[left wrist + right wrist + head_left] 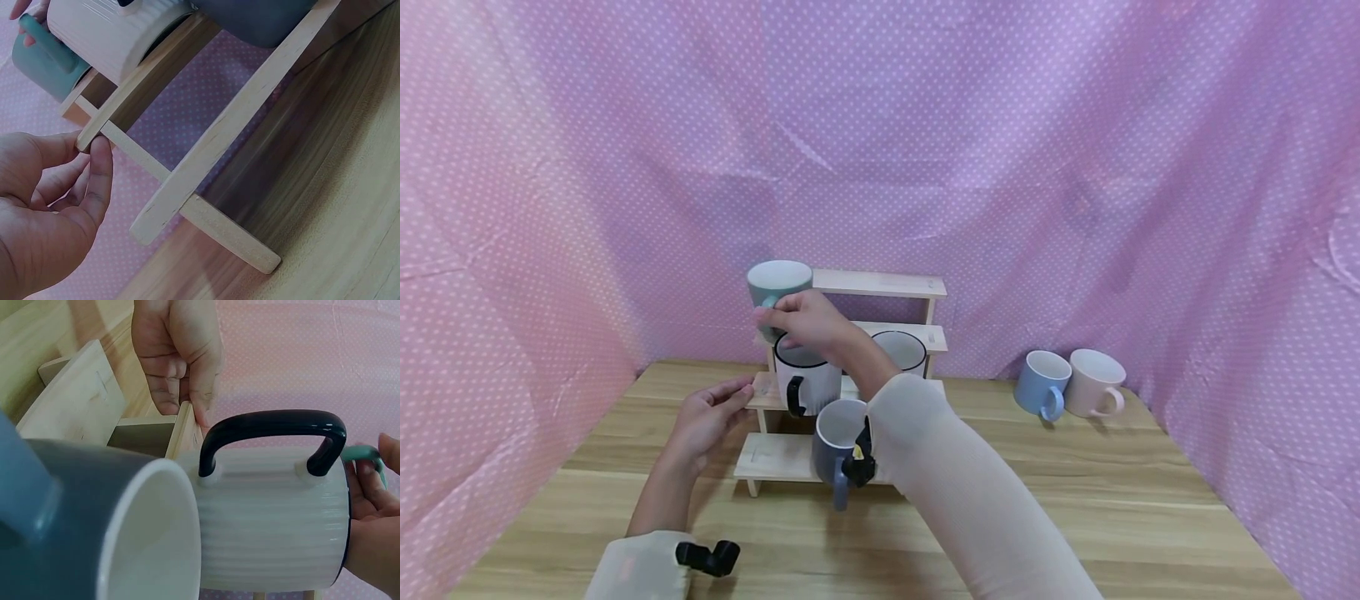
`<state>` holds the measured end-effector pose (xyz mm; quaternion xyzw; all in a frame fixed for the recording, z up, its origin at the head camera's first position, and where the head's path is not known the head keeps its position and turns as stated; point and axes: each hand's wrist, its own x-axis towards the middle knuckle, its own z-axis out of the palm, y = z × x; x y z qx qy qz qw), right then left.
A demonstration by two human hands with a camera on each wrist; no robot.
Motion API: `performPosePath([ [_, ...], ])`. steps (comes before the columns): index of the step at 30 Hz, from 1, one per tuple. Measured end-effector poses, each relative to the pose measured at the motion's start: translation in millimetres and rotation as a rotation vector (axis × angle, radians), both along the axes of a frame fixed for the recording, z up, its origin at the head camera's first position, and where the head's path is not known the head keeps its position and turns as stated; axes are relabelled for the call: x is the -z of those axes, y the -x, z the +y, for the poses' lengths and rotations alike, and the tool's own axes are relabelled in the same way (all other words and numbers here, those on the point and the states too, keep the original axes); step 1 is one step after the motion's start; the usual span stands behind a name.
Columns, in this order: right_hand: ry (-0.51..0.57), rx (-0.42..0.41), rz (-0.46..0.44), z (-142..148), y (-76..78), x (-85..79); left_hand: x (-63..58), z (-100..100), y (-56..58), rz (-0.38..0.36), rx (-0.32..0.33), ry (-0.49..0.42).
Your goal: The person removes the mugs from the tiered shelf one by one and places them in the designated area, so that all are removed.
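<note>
A small stepped wooden rack (778,457) stands on the table. At its upper left is a teal mug (760,292), whose handle my right hand (808,321) pinches. In the left wrist view the teal mug (40,65) is at a rack board, though contact is hard to tell. My left hand (56,206) pinches the left end of a middle board between thumb and fingers. Below my right hand sits a white ribbed mug (812,387) with black rim and handle. A second black-rimmed white mug (901,350) is partly behind my right forearm. On the lowest board stands a grey-blue mug (831,450).
To the right on the wooden table (1075,475) stand a light blue mug (1037,379) and a pale pink mug (1086,387), side by side. A pink dotted cloth (880,150) hangs behind and around the table. The grey-blue mug's handle juts past the rack's front.
</note>
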<state>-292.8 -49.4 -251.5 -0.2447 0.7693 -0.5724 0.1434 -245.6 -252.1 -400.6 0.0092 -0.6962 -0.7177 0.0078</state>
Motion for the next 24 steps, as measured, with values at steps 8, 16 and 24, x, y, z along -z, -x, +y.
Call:
performPosePath([
  [8, 0.092, 0.033, -0.095, -1.2, -1.1, -0.1, -1.1, 0.2, -0.7, -0.002, -0.003, -0.015],
  [16, 0.286, 0.036, -0.168, -4.7, -2.8, 3.6, 0.2, 0.4, -1.3, -0.002, -0.003, -0.015],
  [24, 0.362, 0.098, -0.130, -7.4, -5.1, 6.5, 2.0, 1.8, -0.1, 0.013, 0.004, -0.035],
])
